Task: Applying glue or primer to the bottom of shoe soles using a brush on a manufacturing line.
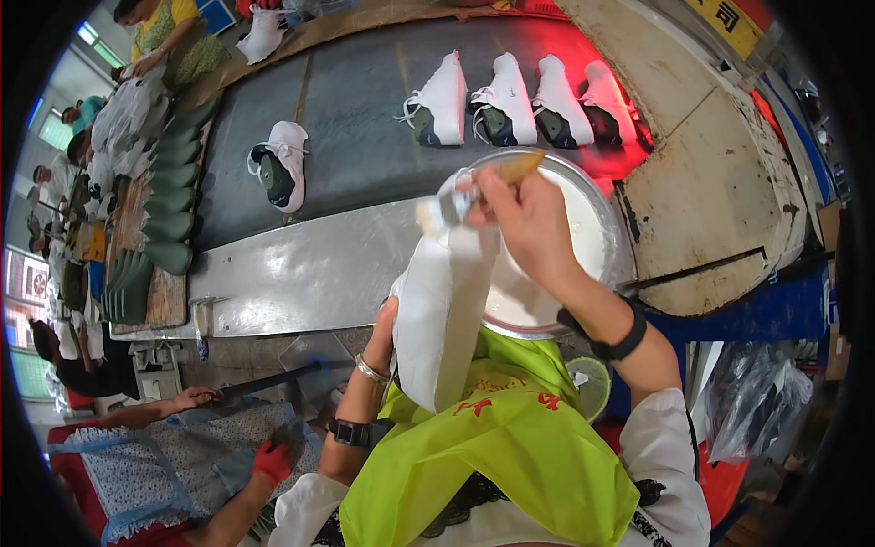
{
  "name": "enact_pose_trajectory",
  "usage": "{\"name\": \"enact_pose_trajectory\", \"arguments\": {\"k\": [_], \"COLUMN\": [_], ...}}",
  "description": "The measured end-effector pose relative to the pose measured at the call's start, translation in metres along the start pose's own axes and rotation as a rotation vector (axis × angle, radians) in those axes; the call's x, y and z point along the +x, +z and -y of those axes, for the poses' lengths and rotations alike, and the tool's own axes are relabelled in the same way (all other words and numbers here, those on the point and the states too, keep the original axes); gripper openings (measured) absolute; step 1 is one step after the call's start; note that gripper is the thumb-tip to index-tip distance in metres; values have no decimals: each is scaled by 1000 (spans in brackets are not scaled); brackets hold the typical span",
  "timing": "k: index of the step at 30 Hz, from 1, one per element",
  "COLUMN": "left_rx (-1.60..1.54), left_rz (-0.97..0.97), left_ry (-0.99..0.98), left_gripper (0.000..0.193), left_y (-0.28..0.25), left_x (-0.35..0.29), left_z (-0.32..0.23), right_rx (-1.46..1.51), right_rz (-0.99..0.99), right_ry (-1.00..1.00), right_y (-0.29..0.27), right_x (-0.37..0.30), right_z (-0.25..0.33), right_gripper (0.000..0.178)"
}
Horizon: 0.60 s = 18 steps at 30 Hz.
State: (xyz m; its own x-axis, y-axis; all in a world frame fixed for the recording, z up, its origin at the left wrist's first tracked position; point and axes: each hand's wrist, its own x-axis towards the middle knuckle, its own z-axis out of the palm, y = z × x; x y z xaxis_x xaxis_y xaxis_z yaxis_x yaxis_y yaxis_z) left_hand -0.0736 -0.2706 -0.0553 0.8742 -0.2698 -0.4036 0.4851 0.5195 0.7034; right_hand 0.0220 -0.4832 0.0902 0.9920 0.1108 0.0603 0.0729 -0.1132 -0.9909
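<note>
Hands work close together above a round metal basin (pixel 616 239) of white liquid at the near edge of the conveyor belt (pixel 365 100). Left hand (pixel 384 335) is closed around the underside of a white shoe upper (pixel 444 305), held sole-side up and tilted, with its toe end over the basin rim. Right hand (pixel 526 221) is closed in a pinch grip on a brush (pixel 492 180) with a yellowish handle; the metal ferrule touches the toe end of the upper. The bristles are not visible.

Surrounding items:
- Four white sneakers (pixel 515 100) stand in a row on the belt beyond the basin, under red light at the right.
- One more white sneaker (pixel 281 164) lies alone on the belt, well apart to the left.
- Green shoe lasts (pixel 169 196) are stacked along the belt's left edge.
- A bright metal plate (pixel 310 273) spans the belt's near side, just beside the basin.

A neighbouring person's red-gloved hand (pixel 272 461) rests on a patterned apron at lower left. The held upper hides much of the basin's left half.
</note>
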Motion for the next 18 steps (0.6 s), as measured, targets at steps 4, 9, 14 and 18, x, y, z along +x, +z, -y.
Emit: {"name": "enact_pose_trajectory", "arguments": {"k": [4,9,14,18], "left_rx": [117,89,-13,37], "left_rz": [17,24,16,-5], "left_ry": [-22,-75,-98,-61], "left_gripper": [67,67,56,58], "left_y": [4,-2,-8,-9], "left_x": [-12,-14,-6,-5], "left_z": [6,13,19,17], "right_rx": [336,345,242,303], "right_rz": [-279,-413,-30,-118], "right_ry": [-86,-119,206,89], "right_y": [-23,-59,-42,-40], "right_x": [45,13,-31,16], "right_z": [-2,25,13,-13], "right_gripper": [35,29,32,30]}}
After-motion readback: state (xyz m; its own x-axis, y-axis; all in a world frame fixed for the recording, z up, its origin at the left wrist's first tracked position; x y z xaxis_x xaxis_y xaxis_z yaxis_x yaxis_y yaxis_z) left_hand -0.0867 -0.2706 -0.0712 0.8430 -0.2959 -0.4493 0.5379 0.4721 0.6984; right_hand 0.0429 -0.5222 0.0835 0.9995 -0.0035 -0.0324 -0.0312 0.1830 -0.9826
